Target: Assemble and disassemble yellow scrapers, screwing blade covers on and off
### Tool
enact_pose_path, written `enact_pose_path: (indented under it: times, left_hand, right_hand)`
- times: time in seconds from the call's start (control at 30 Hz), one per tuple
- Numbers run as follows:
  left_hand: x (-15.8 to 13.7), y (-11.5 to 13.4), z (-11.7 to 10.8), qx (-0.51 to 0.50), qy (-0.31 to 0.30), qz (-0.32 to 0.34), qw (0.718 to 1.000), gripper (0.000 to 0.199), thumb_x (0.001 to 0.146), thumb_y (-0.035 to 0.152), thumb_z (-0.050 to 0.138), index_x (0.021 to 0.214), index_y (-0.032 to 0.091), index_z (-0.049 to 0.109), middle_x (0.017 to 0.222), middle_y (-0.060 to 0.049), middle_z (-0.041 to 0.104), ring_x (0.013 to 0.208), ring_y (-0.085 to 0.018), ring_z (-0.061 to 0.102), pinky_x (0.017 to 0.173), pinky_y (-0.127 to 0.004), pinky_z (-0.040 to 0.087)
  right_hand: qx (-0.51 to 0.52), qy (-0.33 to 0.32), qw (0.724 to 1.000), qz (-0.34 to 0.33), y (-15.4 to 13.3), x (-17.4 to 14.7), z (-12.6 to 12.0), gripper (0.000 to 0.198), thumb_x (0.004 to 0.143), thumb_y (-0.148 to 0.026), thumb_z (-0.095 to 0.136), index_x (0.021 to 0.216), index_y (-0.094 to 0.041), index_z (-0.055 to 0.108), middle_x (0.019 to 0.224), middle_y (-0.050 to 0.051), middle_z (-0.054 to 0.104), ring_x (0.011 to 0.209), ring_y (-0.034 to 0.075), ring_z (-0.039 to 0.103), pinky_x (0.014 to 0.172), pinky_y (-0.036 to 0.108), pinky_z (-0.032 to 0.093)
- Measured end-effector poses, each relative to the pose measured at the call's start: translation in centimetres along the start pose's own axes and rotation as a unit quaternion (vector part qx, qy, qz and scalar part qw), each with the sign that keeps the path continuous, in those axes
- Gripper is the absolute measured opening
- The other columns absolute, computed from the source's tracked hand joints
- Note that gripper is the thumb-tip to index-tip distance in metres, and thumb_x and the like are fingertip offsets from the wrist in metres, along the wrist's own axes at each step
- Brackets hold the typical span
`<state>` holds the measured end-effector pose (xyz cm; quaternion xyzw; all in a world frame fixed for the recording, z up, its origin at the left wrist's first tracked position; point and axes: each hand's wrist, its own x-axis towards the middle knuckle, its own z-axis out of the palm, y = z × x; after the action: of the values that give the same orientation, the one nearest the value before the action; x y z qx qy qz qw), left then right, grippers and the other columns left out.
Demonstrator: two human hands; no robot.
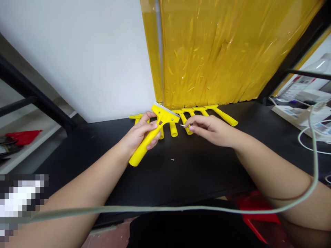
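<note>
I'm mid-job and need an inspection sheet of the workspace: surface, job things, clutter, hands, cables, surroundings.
Surface: black tabletop.
Job things: yellow scraper in hand; more yellow scrapers lined up at the back; small screw-like piece lying loose on the tabletop.
Clutter: white devices and clear bottle at far right.
Left hand: gripping the scraper.
Right hand: pinching a thin small part; too small to identify.
Cables: pale cable crossing the foreground, in front of both forearms.
Surroundings: white panel and yellow sheeting behind.
</note>
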<state>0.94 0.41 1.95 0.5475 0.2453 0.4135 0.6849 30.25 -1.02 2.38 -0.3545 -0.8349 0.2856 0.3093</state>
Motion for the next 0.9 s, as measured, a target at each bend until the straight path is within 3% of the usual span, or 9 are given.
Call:
enact_pose_path:
  times: [0.07, 0.17, 0.3, 0.4, 0.5, 0.6, 0.7, 0.9]
  left_hand:
    - [0.2, -0.4, 0.2, 0.025, 0.010, 0.019, 0.999, 0.038, 0.087, 0.024, 0.071, 0.109, 0.030, 0.040, 0.075, 0.009, 0.058, 0.039, -0.010, 0.053, 0.030, -0.016, 0.039]
    - [0.2, -0.9, 0.8, 0.078, 0.042, 0.053, 0.995, 0.038, 0.088, 0.024, 0.071, 0.108, 0.029, 0.039, 0.078, 0.009, 0.057, 0.039, -0.009, 0.056, 0.031, -0.016, 0.042]
    - [0.0, -1.3, 1.7, 0.162, 0.090, 0.094, 0.978, 0.037, 0.088, 0.022, 0.072, 0.106, 0.025, 0.041, 0.101, 0.003, 0.058, 0.046, -0.005, 0.061, 0.033, -0.015, 0.044]
    - [-0.1, -1.5, 1.9, 0.194, 0.100, 0.113, 0.969, 0.033, 0.090, 0.023, 0.069, 0.105, 0.025, 0.040, 0.105, 0.002, 0.055, 0.046, -0.004, 0.059, 0.032, -0.016, 0.044]
    - [0.0, -1.5, 1.9, 0.190, 0.101, 0.117, 0.970, 0.033, 0.090, 0.023, 0.069, 0.104, 0.025, 0.039, 0.103, 0.003, 0.055, 0.047, -0.004, 0.059, 0.033, -0.016, 0.044]
    - [-0.1, -1.5, 2.0, 0.181, 0.116, 0.109, 0.971, 0.037, 0.087, 0.020, 0.072, 0.105, 0.025, 0.040, 0.104, 0.003, 0.056, 0.048, -0.004, 0.059, 0.033, -0.015, 0.044]
    - [-0.2, -1.6, 2.0, 0.184, 0.131, 0.106, 0.968, 0.038, 0.084, 0.016, 0.073, 0.105, 0.025, 0.042, 0.109, 0.002, 0.058, 0.048, -0.003, 0.058, 0.034, -0.015, 0.043]
    - [-0.2, -1.9, 1.6, 0.202, 0.131, 0.111, 0.964, 0.035, 0.087, 0.016, 0.072, 0.107, 0.025, 0.045, 0.106, 0.000, 0.064, 0.046, -0.005, 0.059, 0.035, -0.017, 0.043]
  right_hand:
    - [-0.020, 0.061, 0.998, -0.001, 0.6, 0.3, 0.4, 0.026, 0.096, -0.034, 0.067, 0.121, -0.026, 0.073, 0.086, 0.003, 0.065, 0.070, 0.017, 0.056, 0.066, 0.031, 0.046]
    - [-0.032, 0.082, 0.996, -0.025, 1.1, 0.5, 0.9, 0.032, 0.090, -0.028, 0.071, 0.121, -0.029, 0.077, 0.095, 0.007, 0.066, 0.083, 0.022, 0.062, 0.074, 0.036, 0.053]
    - [-0.001, 0.055, 0.998, 0.017, 1.1, 0.6, 1.3, 0.031, 0.096, -0.035, 0.063, 0.122, -0.028, 0.078, 0.091, 0.006, 0.066, 0.066, 0.018, 0.062, 0.065, 0.035, 0.053]
    - [-0.062, 0.068, 0.995, 0.040, 0.7, 0.8, 1.3, 0.029, 0.099, -0.038, 0.058, 0.117, -0.025, 0.077, 0.083, 0.004, 0.068, 0.061, 0.017, 0.057, 0.062, 0.033, 0.045]
    - [-0.114, 0.106, 0.986, 0.063, 0.7, 1.0, 1.5, 0.023, 0.100, -0.036, 0.056, 0.114, -0.022, 0.069, 0.075, 0.002, 0.064, 0.062, 0.018, 0.054, 0.062, 0.033, 0.040]
    - [-0.092, 0.135, 0.983, 0.085, 1.3, 1.0, 2.1, 0.017, 0.098, -0.034, 0.057, 0.109, -0.022, 0.053, 0.081, 0.002, 0.064, 0.069, 0.019, 0.057, 0.065, 0.033, 0.042]
    - [-0.068, 0.119, 0.987, 0.080, 1.7, 1.0, 2.7, 0.017, 0.095, -0.029, 0.058, 0.102, -0.025, 0.043, 0.087, 0.003, 0.065, 0.076, 0.021, 0.061, 0.070, 0.035, 0.045]
    - [-0.065, 0.090, 0.989, 0.100, 1.3, 0.9, 3.0, 0.018, 0.093, -0.025, 0.059, 0.101, -0.026, 0.042, 0.084, 0.002, 0.067, 0.070, 0.020, 0.060, 0.066, 0.036, 0.044]
